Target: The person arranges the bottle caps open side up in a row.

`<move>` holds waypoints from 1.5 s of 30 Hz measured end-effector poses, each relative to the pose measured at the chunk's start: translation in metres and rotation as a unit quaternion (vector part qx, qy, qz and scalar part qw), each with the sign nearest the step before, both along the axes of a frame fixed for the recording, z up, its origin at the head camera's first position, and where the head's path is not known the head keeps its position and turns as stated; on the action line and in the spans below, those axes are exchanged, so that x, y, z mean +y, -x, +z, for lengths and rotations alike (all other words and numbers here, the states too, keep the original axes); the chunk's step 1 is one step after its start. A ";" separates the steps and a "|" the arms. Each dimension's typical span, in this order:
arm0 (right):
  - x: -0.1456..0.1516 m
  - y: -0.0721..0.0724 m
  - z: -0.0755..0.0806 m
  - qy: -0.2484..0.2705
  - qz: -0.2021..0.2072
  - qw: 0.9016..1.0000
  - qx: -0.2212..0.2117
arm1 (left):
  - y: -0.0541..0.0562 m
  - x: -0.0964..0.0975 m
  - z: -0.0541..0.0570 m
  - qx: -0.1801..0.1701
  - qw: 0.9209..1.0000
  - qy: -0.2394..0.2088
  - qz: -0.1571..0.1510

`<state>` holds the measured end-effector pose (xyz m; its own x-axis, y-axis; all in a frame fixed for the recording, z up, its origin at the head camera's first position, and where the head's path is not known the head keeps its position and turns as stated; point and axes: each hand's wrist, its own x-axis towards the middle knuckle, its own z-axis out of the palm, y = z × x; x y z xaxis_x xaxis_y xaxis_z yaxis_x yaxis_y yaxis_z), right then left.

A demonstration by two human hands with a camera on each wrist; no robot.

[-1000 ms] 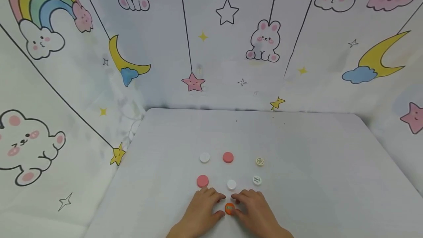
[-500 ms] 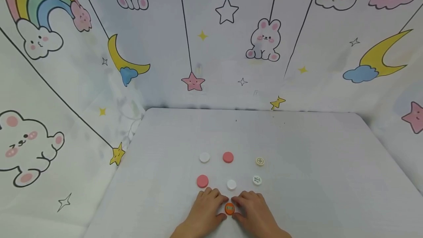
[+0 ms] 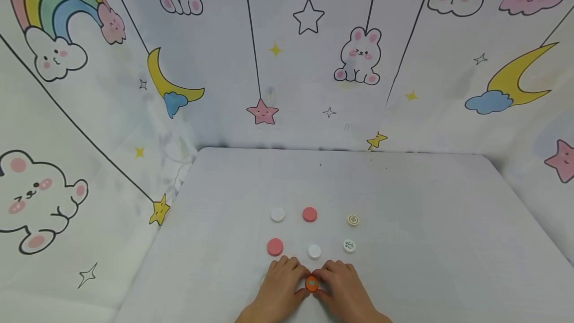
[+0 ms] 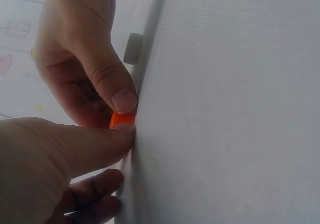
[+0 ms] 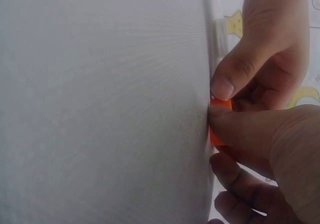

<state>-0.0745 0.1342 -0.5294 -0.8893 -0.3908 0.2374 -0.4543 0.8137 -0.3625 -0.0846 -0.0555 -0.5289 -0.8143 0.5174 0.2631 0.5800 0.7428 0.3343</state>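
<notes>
An orange bottle cap (image 3: 311,283) with a small print on top lies flat on the white table, between both hands. My left hand (image 3: 282,283) holds it from the left, thumb at the near side and index finger at the far side. From the right my right hand (image 3: 342,284) grips it the same way, so thumbs and index fingertips ring the cap. In the left wrist view only a sliver of the orange cap (image 4: 121,119) shows between the two thumbs. The right wrist view shows its side (image 5: 217,138) standing on the table surface.
Beyond the hands lie a white cap (image 3: 314,251), a red cap (image 3: 275,247) and a white printed cap (image 3: 349,245). Farther back are another white cap (image 3: 277,214), a red one (image 3: 310,214) and a yellowish one (image 3: 353,220). A cartoon-printed cloth (image 3: 305,74) hangs behind the table.
Both hands have drawn inward; the fingertips, earlier spread around the orange cap with gaps, now close on it. The cap and the others stay in place.
</notes>
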 end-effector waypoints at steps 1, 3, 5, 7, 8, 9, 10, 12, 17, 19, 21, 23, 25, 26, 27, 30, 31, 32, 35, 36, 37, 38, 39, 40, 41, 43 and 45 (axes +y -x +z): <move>0.000 0.000 0.000 0.000 -0.001 1.000 -0.001 | 0.000 0.000 0.000 0.007 1.000 -0.002 0.000; -0.001 -0.001 0.001 0.001 -0.002 1.000 -0.002 | -0.001 0.000 -0.001 0.019 1.000 -0.009 0.000; -0.001 -0.001 0.001 0.001 -0.004 1.000 -0.003 | -0.001 0.001 -0.002 0.031 0.999 -0.015 -0.001; -0.001 -0.002 0.001 0.002 -0.004 1.000 -0.005 | -0.002 0.001 -0.002 0.040 0.999 -0.021 -0.002; -0.001 -0.002 0.002 0.001 -0.004 1.000 -0.008 | -0.002 0.001 -0.003 0.041 0.999 -0.023 -0.002; -0.001 -0.002 0.002 0.000 -0.004 1.000 -0.009 | -0.002 0.001 -0.003 0.042 0.999 -0.025 -0.003; -0.001 -0.002 0.003 -0.001 -0.005 1.000 -0.014 | -0.002 0.001 -0.003 0.041 0.999 -0.027 -0.003; -0.001 -0.002 0.006 -0.005 -0.006 1.000 -0.025 | -0.003 0.001 -0.003 0.037 0.999 -0.034 -0.003; 0.000 -0.002 0.017 -0.008 -0.016 0.999 -0.047 | -0.003 0.002 -0.002 0.024 0.998 -0.051 -0.005; 0.000 -0.003 0.021 -0.002 -0.020 0.999 -0.041 | -0.002 0.002 -0.002 0.021 0.998 -0.057 -0.006; 0.000 -0.004 0.024 0.006 -0.024 0.999 -0.031 | -0.002 0.002 -0.002 0.020 0.998 -0.062 -0.005; 0.001 -0.004 0.027 0.011 -0.028 0.999 -0.027 | -0.001 0.003 -0.001 0.022 0.998 -0.067 -0.004; 0.001 -0.004 0.029 0.015 -0.031 0.999 -0.026 | -0.001 0.003 0.001 0.024 0.997 -0.069 -0.003; 0.002 -0.004 0.029 0.016 -0.032 0.999 -0.026 | 0.000 0.003 0.002 0.024 0.997 -0.069 -0.002; 0.002 -0.004 0.030 0.017 -0.032 0.999 -0.026 | 0.000 0.003 0.004 0.023 0.997 -0.069 -0.001; 0.002 -0.004 0.032 0.021 -0.031 0.999 -0.024 | -0.001 0.003 0.008 0.011 0.997 -0.071 0.003; 0.003 -0.004 0.033 0.021 -0.032 0.999 -0.025 | -0.001 0.004 0.009 0.007 0.997 -0.073 0.004; 0.003 -0.004 0.034 0.021 -0.033 0.999 -0.027 | -0.001 0.004 0.010 0.003 0.997 -0.075 0.005; 0.003 -0.004 0.036 0.021 -0.038 0.998 -0.034 | -0.002 0.004 0.013 0.001 0.997 -0.083 0.004; 0.003 -0.004 0.037 0.024 -0.039 0.998 -0.037 | -0.002 0.004 0.014 0.002 0.996 -0.086 0.004; 0.003 -0.005 0.037 0.030 -0.041 0.998 -0.040 | -0.003 0.004 0.015 0.001 0.996 -0.089 0.003; 0.003 -0.005 0.038 0.036 -0.041 0.998 -0.040 | -0.003 0.004 0.015 -0.002 0.996 -0.092 0.004; 0.003 -0.005 0.038 0.042 -0.042 0.997 -0.040 | -0.003 0.004 0.016 -0.005 0.996 -0.094 0.005; 0.003 -0.006 0.038 0.049 -0.043 0.997 -0.041 | -0.004 0.004 0.018 -0.014 0.995 -0.096 0.007; 0.003 -0.006 0.037 0.057 -0.044 0.997 -0.040 | -0.004 0.004 0.019 -0.022 0.995 -0.099 0.010; 0.003 -0.007 0.037 0.069 -0.049 0.996 -0.036 | -0.005 0.005 0.021 -0.045 0.993 -0.107 0.013; 0.002 -0.008 0.035 0.088 -0.052 0.994 -0.025 | -0.006 0.005 0.024 -0.064 0.990 -0.121 0.014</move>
